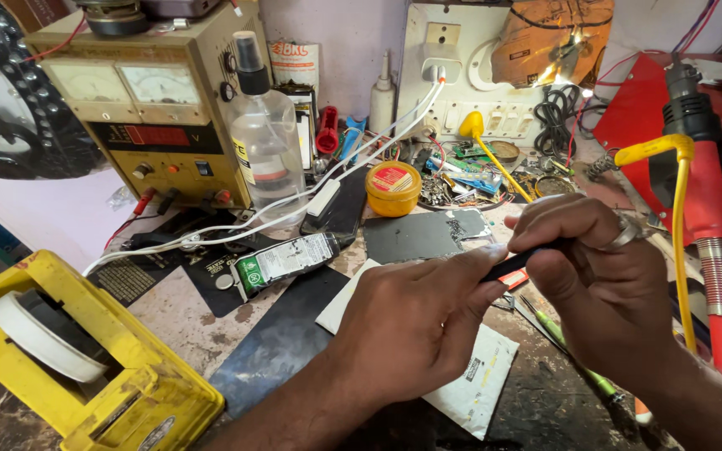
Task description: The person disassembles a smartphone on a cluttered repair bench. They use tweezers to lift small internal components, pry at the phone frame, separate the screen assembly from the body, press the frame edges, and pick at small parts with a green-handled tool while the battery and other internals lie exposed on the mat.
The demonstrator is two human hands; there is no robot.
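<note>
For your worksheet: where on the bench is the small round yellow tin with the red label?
In the head view, the round yellow tin sits centre-back, right of the clear plastic bottle, behind the dark flat panel.

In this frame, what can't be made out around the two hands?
Head view:
- Thin black tool: both ends hidden by the left hand and right hand.
- White sheet: mostly covered by the left hand.
- Green-handled tool: tip blurred, lower end under the right wrist.
- Yellow tape dispenser: cut off by the bottom edge.
</note>
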